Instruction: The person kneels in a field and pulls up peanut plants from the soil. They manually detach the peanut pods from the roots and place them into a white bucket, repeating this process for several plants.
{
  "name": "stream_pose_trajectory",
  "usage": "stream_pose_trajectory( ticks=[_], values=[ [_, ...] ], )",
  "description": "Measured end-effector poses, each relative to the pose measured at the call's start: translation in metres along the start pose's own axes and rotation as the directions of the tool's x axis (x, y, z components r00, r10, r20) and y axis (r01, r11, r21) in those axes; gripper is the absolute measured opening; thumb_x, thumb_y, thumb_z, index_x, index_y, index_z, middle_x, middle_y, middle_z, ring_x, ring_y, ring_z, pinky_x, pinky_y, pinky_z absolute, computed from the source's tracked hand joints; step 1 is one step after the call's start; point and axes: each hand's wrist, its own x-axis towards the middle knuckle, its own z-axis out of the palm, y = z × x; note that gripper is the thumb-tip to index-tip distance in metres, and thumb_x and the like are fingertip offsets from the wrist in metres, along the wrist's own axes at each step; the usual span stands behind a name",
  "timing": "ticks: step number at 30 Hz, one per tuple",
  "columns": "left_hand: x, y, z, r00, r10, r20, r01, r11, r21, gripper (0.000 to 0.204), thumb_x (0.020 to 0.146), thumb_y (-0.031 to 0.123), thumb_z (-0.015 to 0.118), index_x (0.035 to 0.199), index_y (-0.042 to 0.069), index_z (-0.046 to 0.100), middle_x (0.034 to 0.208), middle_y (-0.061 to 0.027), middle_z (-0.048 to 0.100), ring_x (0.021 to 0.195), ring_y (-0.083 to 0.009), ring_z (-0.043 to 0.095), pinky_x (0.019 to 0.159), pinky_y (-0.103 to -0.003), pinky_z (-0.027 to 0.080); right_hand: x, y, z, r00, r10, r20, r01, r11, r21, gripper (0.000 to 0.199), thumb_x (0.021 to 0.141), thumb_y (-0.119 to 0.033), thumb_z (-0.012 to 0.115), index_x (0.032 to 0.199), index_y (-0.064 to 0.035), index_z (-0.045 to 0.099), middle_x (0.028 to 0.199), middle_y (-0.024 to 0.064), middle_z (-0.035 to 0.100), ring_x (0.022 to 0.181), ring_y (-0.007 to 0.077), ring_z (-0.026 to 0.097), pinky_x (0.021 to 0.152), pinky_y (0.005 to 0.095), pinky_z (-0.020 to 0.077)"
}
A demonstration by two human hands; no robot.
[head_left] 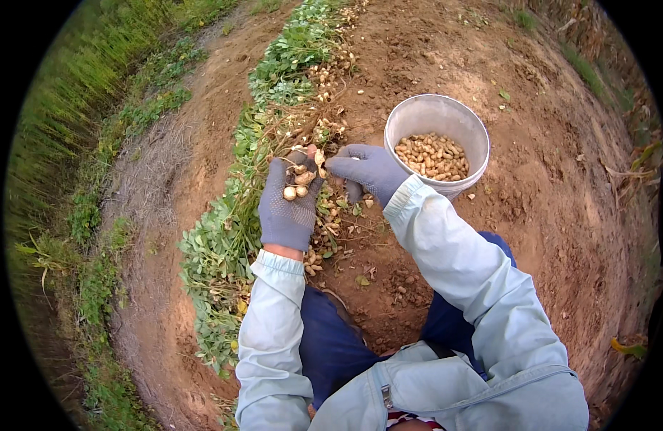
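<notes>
Grey-gloved left hand [288, 212] curls around tan, knobbly peanut pods [289, 193]; right hand [376, 171], just rightward, grip unclear, is nearer the round white bucket [433, 113].

Floor of the bucket [437, 116] out of sight under peanuts [433, 156]

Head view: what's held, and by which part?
The left hand cups several peanuts by their shells, against its palm side; whether the right hand grips one cannot be told.
</notes>
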Motion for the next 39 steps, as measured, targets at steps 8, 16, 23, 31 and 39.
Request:
stream_pose_trajectory(
  ticks=[8,16,23,31,39],
  values=[
    [0.001,-0.006,-0.003,0.999,-0.033,-0.001,0.033,0.989,0.147,0.041,0.1,0.034,0.038,0.114,-0.001,0.054,0.112,-0.0152,0.062,0.078,-0.0185,0.057,0.068,-0.032,0.048,-0.005,0.007,0.031,1.0,-0.013,0.0,0.013,1.0,-0.02,0.029,0.08,-0.028,0.07,0.089,-0.0015,0.064,0.069,0.004,0.059,0.046,0.0098,0.051,0.041,0.0231,0.0386],
    [0.003,-0.008,-0.009,0.997,-0.069,0.043,0.06,0.98,0.187,0.042,0.099,0.036,0.04,0.108,-0.001,0.058,0.108,-0.0135,0.063,0.067,-0.0136,0.049,0.061,-0.027,0.043,0.002,0.01,0.021,0.994,0.095,0.06,-0.1,0.989,0.104,0.016,0.081,-0.016,0.068,0.086,-0.0026,0.063,0.069,0.0031,0.059,0.047,0.0096,0.051,0.043,0.0236,0.0396],
    [-0.001,-0.001,0.003,0.978,-0.028,-0.209,-0.004,0.988,-0.154,0.039,0.098,0.036,0.042,0.088,0.002,0.06,0.094,-0.0138,0.066,0.081,-0.0228,0.059,0.071,-0.035,0.047,-0.007,0.016,0.032,0.989,-0.081,0.127,0.046,0.966,0.254,0.017,0.08,-0.01,0.066,0.091,0.0006,0.06,0.07,0.0061,0.059,0.048,0.0104,0.051,0.044,0.0246,0.0419],
    [0.001,0.005,-0.007,0.998,-0.052,0.021,0.055,0.983,-0.175,0.045,0.1,0.037,0.032,0.097,0.003,0.061,0.114,-0.0196,0.061,0.12,-0.0328,0.048,0.103,-0.049,0.038,0.007,-0.016,-0.069,0.735,-0.591,-0.332,-0.007,0.483,-0.876,0.028,0.076,-0.019,0.065,0.101,-0.0063,0.061,0.076,0.0096,0.064,0.067,0.0233,0.063,0.065,0.0349,0.0507],
    [0.0,-0.002,-0.003,0.997,-0.069,0.029,0.073,0.982,-0.174,0.047,0.1,0.04,0.03,0.105,0.004,0.059,0.117,-0.0182,0.059,0.118,-0.0307,0.05,0.101,-0.046,0.039,-0.016,-0.02,0.001,0.956,-0.29,-0.049,0.217,0.809,-0.547,0.03,0.074,-0.025,0.072,0.095,-0.0053,0.064,0.089,0.0111,0.064,0.081,0.0228,0.063,0.074,0.0328,0.0499]
  ],
)
